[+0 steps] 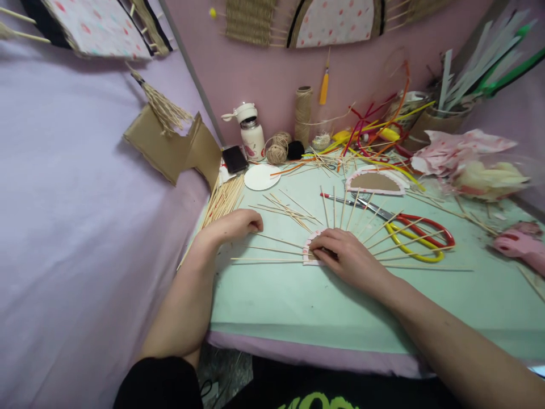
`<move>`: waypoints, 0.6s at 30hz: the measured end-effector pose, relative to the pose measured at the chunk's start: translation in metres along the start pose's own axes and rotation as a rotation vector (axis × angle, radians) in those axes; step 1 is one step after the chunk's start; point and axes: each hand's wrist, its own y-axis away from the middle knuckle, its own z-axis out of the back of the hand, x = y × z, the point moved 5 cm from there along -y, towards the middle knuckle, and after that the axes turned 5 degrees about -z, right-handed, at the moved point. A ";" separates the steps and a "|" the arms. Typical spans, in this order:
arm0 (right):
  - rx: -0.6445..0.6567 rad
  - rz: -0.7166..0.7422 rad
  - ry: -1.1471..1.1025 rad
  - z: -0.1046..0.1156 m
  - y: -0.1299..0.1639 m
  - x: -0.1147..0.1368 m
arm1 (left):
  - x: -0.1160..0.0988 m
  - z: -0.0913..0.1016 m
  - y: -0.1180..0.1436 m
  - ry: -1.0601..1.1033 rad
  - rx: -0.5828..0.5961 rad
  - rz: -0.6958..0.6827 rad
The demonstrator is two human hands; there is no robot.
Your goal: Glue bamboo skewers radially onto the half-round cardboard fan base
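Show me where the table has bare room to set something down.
The near strip of the green table is bare, between the front edge and the stick fan under the right hand. A smaller patch lies right of the scissors. The back by the twine and coloured strips is crowded.

Bright, even light, soft shadows; edges bend with wide-angle distortion, right side slightly blurred.

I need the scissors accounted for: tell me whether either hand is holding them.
No. The scissors lie on the table, while the right hand presses the half-round piece and the left hand rests on sticks.
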 end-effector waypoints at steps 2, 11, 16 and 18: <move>0.000 -0.001 -0.001 0.000 0.000 0.000 | 0.001 0.002 0.002 0.004 0.000 0.021; -0.001 -0.008 0.000 0.001 0.000 0.001 | 0.008 -0.005 -0.003 0.040 0.020 0.025; -0.003 -0.001 -0.004 0.002 0.000 0.001 | 0.006 -0.006 -0.003 0.048 0.031 0.039; 0.002 -0.005 -0.002 0.002 0.000 0.001 | 0.003 -0.005 -0.002 0.045 0.028 0.036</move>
